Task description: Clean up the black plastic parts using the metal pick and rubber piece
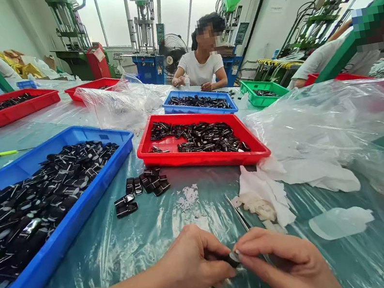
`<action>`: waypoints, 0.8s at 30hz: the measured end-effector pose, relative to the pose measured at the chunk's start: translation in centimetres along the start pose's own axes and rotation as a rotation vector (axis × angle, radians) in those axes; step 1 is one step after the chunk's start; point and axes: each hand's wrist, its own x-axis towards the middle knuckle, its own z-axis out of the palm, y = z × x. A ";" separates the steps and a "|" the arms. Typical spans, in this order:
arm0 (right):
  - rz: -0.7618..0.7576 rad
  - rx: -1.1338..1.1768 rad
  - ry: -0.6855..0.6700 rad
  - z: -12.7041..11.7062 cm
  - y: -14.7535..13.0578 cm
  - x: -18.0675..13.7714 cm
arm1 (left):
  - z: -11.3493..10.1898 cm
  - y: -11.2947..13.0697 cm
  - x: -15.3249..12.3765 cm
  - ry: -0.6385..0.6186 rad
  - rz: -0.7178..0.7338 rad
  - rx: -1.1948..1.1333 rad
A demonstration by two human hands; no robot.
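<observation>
My left hand is closed round a small black plastic part, mostly hidden by the fingers. At the part's tip my right hand pinches with thumb and forefinger, by a small pale oval spot. A pair of metal tweezers lies in the right hand, its points directed away from me. Beyond the left hand, several glossy black parts lie loose on the plastic-covered table. Whitish scraps are scattered beside them.
A blue tray of black parts stands left, a red tray ahead, with another blue tray behind it. White cloth, a clear bag and a flat translucent bottle lie right. A person sits opposite.
</observation>
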 end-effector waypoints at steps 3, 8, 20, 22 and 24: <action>-0.175 -0.045 -0.061 -0.2 0.0 -0.2 | 0.0 0.0 0.0 0.003 0.008 0.001; -0.297 -0.107 -0.074 -0.1 0.6 -0.1 | 0.1 0.1 0.0 0.002 0.006 -0.013; -0.413 -0.235 -0.062 0.1 0.5 -0.2 | 0.0 -0.1 0.1 -0.010 0.019 0.000; -0.440 -0.274 -0.060 0.1 0.3 -0.3 | 0.0 -0.1 0.1 -0.005 0.019 0.005; -0.474 -0.301 -0.061 0.0 0.1 -0.4 | 0.1 -0.1 0.1 -0.001 0.022 0.017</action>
